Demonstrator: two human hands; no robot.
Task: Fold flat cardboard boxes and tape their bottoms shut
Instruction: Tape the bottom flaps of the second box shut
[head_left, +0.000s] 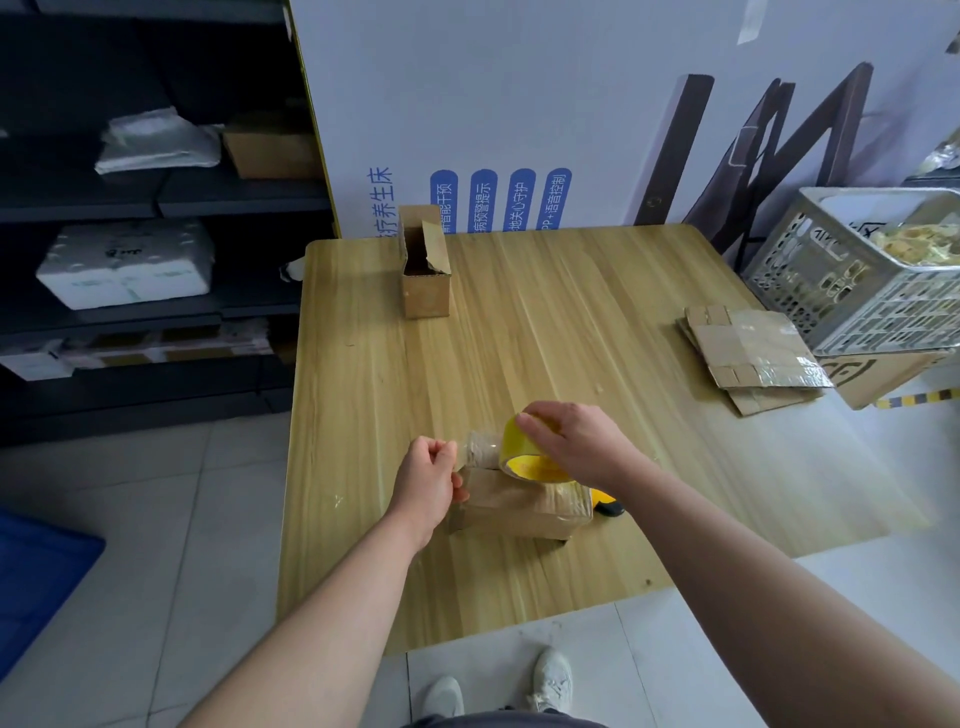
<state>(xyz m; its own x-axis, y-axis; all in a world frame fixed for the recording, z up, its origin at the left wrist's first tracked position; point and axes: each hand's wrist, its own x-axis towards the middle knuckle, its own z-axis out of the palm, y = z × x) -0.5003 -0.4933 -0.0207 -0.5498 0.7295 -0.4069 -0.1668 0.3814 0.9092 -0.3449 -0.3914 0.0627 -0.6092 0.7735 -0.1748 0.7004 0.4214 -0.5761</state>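
Yellow tape roll (535, 466) in right fingers (540, 426), strip (480, 449) in left fingers (441, 451).

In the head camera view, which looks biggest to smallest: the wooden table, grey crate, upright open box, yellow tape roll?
Wooden table
Grey crate
Then upright open box and yellow tape roll look alike, the roll being nearer.

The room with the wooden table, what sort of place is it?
Probably a storeroom or packing room: dark shelves holding foam boxes, flat cardboard stacked on the table, and yellow tape stretched over a box.
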